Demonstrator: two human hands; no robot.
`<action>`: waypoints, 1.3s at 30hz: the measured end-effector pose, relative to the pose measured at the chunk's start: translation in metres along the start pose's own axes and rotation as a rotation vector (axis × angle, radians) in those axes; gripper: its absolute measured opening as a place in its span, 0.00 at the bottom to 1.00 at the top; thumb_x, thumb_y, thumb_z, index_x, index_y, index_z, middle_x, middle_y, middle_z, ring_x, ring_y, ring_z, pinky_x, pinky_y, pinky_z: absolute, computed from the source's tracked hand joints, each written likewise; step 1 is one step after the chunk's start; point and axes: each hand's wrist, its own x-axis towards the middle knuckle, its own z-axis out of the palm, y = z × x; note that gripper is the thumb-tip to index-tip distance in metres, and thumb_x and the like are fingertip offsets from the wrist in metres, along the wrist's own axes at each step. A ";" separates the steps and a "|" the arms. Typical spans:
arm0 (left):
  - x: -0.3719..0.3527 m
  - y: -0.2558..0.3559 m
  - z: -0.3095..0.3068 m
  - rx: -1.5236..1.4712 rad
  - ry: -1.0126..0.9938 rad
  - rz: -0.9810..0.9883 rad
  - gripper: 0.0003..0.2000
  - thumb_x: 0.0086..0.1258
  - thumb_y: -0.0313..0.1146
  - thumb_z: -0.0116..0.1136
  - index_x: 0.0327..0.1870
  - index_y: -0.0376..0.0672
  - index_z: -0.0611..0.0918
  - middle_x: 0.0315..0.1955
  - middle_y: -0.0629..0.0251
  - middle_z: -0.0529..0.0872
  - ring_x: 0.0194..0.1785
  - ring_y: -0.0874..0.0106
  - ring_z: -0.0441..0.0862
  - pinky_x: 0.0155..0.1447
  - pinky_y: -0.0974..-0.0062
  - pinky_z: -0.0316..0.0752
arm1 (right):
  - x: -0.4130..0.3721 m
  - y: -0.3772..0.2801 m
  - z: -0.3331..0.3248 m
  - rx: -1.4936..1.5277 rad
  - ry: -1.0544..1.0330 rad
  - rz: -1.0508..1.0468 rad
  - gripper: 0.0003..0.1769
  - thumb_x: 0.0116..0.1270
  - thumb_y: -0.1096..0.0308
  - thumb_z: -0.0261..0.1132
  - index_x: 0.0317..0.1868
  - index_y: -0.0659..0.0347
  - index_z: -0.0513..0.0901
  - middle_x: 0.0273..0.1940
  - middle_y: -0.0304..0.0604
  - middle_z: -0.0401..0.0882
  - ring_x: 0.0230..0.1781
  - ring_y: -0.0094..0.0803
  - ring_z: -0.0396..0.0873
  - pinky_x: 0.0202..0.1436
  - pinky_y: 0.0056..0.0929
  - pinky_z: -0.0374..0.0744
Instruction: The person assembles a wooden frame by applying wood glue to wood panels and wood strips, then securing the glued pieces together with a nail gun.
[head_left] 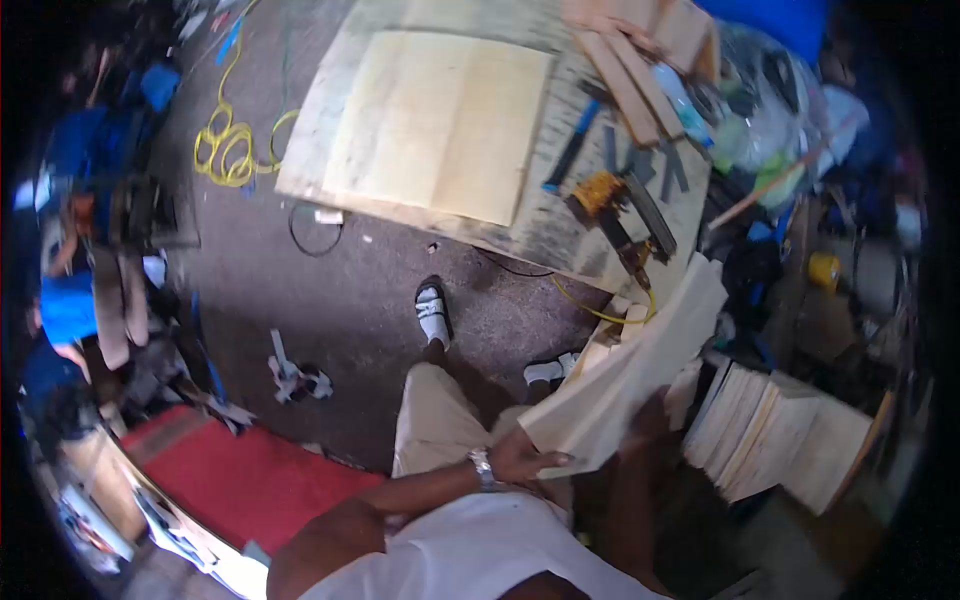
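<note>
Left hand [525,460] has its grip closed on the lower end of the board [630,365]. Right hand [652,418] is under it, mostly hidden, so I can't tell its grip. The board is tilted, near the counter [535,232] and just beside the stack [780,440].

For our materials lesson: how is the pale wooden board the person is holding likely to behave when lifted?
The board is probably stiff: it juts out straight from the left hand without sagging. Likely fairly light, since it looks thin. The right hand beneath suggests it is unwieldy.
</note>
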 end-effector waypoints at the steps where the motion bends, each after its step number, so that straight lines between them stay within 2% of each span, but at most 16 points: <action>1: -0.008 0.012 -0.026 -0.043 -0.023 0.050 0.28 0.64 0.30 0.68 0.65 0.37 0.71 0.58 0.60 0.80 0.60 0.70 0.76 0.66 0.67 0.70 | -0.012 -0.010 0.030 -0.064 0.085 0.013 0.34 0.76 0.47 0.51 0.67 0.70 0.66 0.63 0.52 0.71 0.64 0.41 0.69 0.70 0.38 0.67; 3: -0.035 0.027 -0.083 0.035 0.091 -0.007 0.26 0.66 0.32 0.66 0.64 0.38 0.72 0.57 0.61 0.80 0.60 0.71 0.76 0.64 0.68 0.71 | -0.028 -0.016 0.081 -0.131 -0.142 -0.245 0.32 0.77 0.50 0.50 0.66 0.72 0.67 0.63 0.52 0.71 0.63 0.40 0.69 0.69 0.35 0.67; 5: -0.062 0.068 -0.136 -0.227 0.379 -0.089 0.21 0.66 0.32 0.65 0.59 0.36 0.78 0.51 0.63 0.84 0.51 0.74 0.81 0.57 0.71 0.76 | -0.050 -0.022 0.115 -0.085 -0.258 -0.348 0.30 0.78 0.53 0.49 0.65 0.74 0.68 0.62 0.52 0.72 0.61 0.39 0.71 0.68 0.33 0.67; 9: -0.105 0.128 -0.261 0.283 0.703 0.211 0.14 0.67 0.33 0.61 0.50 0.35 0.83 0.42 0.64 0.87 0.48 0.74 0.82 0.49 0.71 0.79 | -0.038 -0.022 0.134 -0.102 -0.266 -0.455 0.28 0.78 0.54 0.49 0.60 0.75 0.72 0.55 0.51 0.76 0.56 0.39 0.74 0.64 0.33 0.69; 13: -0.073 0.209 -0.318 -0.157 0.962 0.529 0.10 0.65 0.28 0.61 0.45 0.36 0.83 0.40 0.64 0.86 0.43 0.72 0.83 0.44 0.69 0.81 | -0.033 -0.035 0.117 -0.279 -0.197 -0.421 0.27 0.76 0.50 0.50 0.50 0.71 0.78 0.44 0.49 0.80 0.46 0.39 0.76 0.54 0.37 0.73; 17: 0.008 0.263 -0.366 -0.549 0.955 0.766 0.10 0.66 0.28 0.59 0.47 0.37 0.81 0.40 0.65 0.84 0.43 0.69 0.83 0.46 0.64 0.82 | 0.019 -0.011 0.121 -0.589 -0.075 -0.668 0.28 0.74 0.48 0.52 0.33 0.70 0.78 0.28 0.52 0.77 0.32 0.41 0.76 0.39 0.43 0.73; 19: 0.048 0.278 -0.381 -0.616 0.919 0.684 0.10 0.66 0.27 0.59 0.47 0.37 0.80 0.40 0.64 0.84 0.44 0.68 0.83 0.48 0.61 0.82 | -0.026 -0.051 0.133 -0.527 -0.096 -0.398 0.28 0.74 0.49 0.52 0.31 0.70 0.77 0.27 0.55 0.77 0.29 0.45 0.75 0.36 0.44 0.73; 20: 0.068 0.288 -0.393 -0.626 0.842 0.681 0.10 0.65 0.27 0.59 0.46 0.36 0.80 0.40 0.63 0.84 0.44 0.67 0.82 0.49 0.61 0.82 | 0.008 -0.024 0.121 -0.735 -0.091 -0.599 0.30 0.74 0.47 0.51 0.31 0.71 0.76 0.29 0.58 0.79 0.29 0.52 0.76 0.37 0.47 0.73; 24: 0.146 0.347 -0.405 -0.628 0.707 0.673 0.09 0.65 0.28 0.58 0.44 0.35 0.81 0.39 0.60 0.83 0.45 0.64 0.81 0.51 0.60 0.81 | -0.009 -0.038 0.136 -0.692 -0.070 -0.561 0.34 0.74 0.43 0.49 0.37 0.73 0.79 0.35 0.66 0.80 0.39 0.62 0.78 0.43 0.51 0.74; 26: 0.178 0.367 -0.415 -0.502 0.819 0.523 0.10 0.67 0.29 0.57 0.47 0.38 0.80 0.40 0.61 0.82 0.47 0.64 0.80 0.51 0.61 0.80 | -0.027 -0.054 0.152 -0.865 -0.020 -0.401 0.34 0.74 0.43 0.50 0.40 0.73 0.79 0.37 0.65 0.80 0.41 0.62 0.78 0.45 0.49 0.74; 28: 0.219 0.380 -0.463 -0.432 0.676 0.477 0.11 0.68 0.29 0.57 0.48 0.39 0.79 0.41 0.61 0.82 0.47 0.64 0.80 0.52 0.62 0.80 | -0.046 -0.058 0.162 -1.042 0.083 -0.247 0.35 0.74 0.41 0.49 0.43 0.73 0.79 0.41 0.64 0.80 0.42 0.58 0.78 0.49 0.47 0.74; 31: 0.267 0.417 -0.485 -0.339 0.506 0.411 0.12 0.69 0.30 0.56 0.52 0.39 0.78 0.44 0.61 0.82 0.47 0.65 0.79 0.51 0.62 0.80 | -0.043 -0.018 0.159 -0.569 0.001 -0.150 0.37 0.73 0.39 0.49 0.51 0.72 0.79 0.45 0.65 0.81 0.46 0.58 0.78 0.52 0.48 0.74; 33: 0.312 0.448 -0.521 -0.171 0.427 0.453 0.14 0.71 0.33 0.55 0.55 0.40 0.76 0.47 0.60 0.81 0.51 0.65 0.79 0.56 0.62 0.79 | -0.060 -0.023 0.171 -0.794 0.066 -0.157 0.36 0.73 0.40 0.52 0.53 0.71 0.79 0.43 0.60 0.82 0.44 0.52 0.79 0.52 0.45 0.74; 35: 0.341 0.486 -0.527 -0.343 0.374 0.402 0.16 0.73 0.36 0.54 0.58 0.41 0.74 0.50 0.58 0.81 0.56 0.65 0.78 0.61 0.63 0.76 | -0.076 -0.037 0.198 -0.837 0.106 0.001 0.35 0.73 0.40 0.52 0.53 0.71 0.79 0.43 0.59 0.83 0.44 0.50 0.79 0.52 0.44 0.74; 37: 0.382 0.503 -0.574 -0.009 0.302 0.609 0.40 0.71 0.59 0.51 0.74 0.37 0.58 0.74 0.55 0.58 0.78 0.56 0.51 0.77 0.49 0.48 | -0.074 -0.020 0.205 -0.768 0.104 -0.040 0.34 0.73 0.41 0.52 0.51 0.70 0.79 0.42 0.59 0.83 0.44 0.49 0.80 0.50 0.44 0.75; 39: 0.379 0.513 -0.590 -0.394 0.468 0.586 0.17 0.75 0.37 0.51 0.60 0.40 0.73 0.53 0.56 0.80 0.60 0.64 0.76 0.66 0.64 0.73 | -0.075 -0.021 0.219 -0.723 0.092 -0.083 0.33 0.73 0.42 0.52 0.50 0.70 0.79 0.42 0.59 0.82 0.44 0.49 0.80 0.50 0.44 0.75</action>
